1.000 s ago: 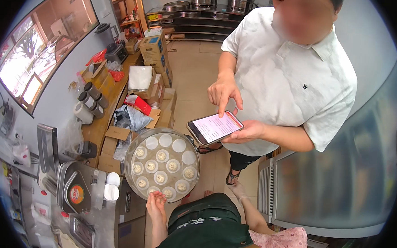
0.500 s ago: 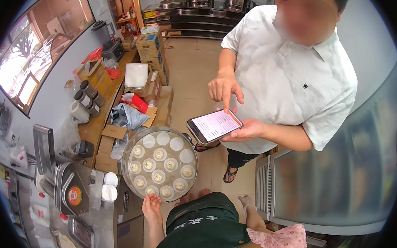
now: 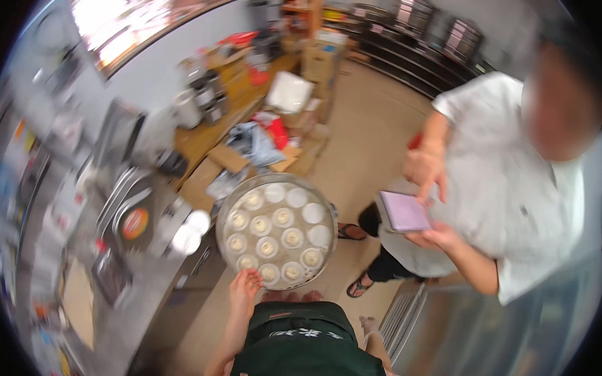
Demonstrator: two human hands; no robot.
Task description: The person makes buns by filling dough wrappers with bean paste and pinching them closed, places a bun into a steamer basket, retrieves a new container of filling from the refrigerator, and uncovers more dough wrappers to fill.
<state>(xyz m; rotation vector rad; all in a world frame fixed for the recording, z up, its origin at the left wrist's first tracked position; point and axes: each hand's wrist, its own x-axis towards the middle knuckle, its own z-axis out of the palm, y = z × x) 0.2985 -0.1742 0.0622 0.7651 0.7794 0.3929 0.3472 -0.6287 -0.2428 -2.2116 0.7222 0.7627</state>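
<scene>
Only the left hand (image 3: 245,287) of the wearer shows, at the near edge of a round tray (image 3: 280,258), its fingers bent and close together. Whether they pinch anything cannot be told; the right hand is out of view. Just beyond a dark green apron (image 3: 305,365), the tray stands to the right of a grey desk (image 3: 149,299). Small pleated buns (image 3: 261,225) sit in it on white paper rounds (image 3: 315,212), four of which lie bare along its far right side. Across from it, a person in a white shirt (image 3: 498,198) holds a phone (image 3: 404,212).
</scene>
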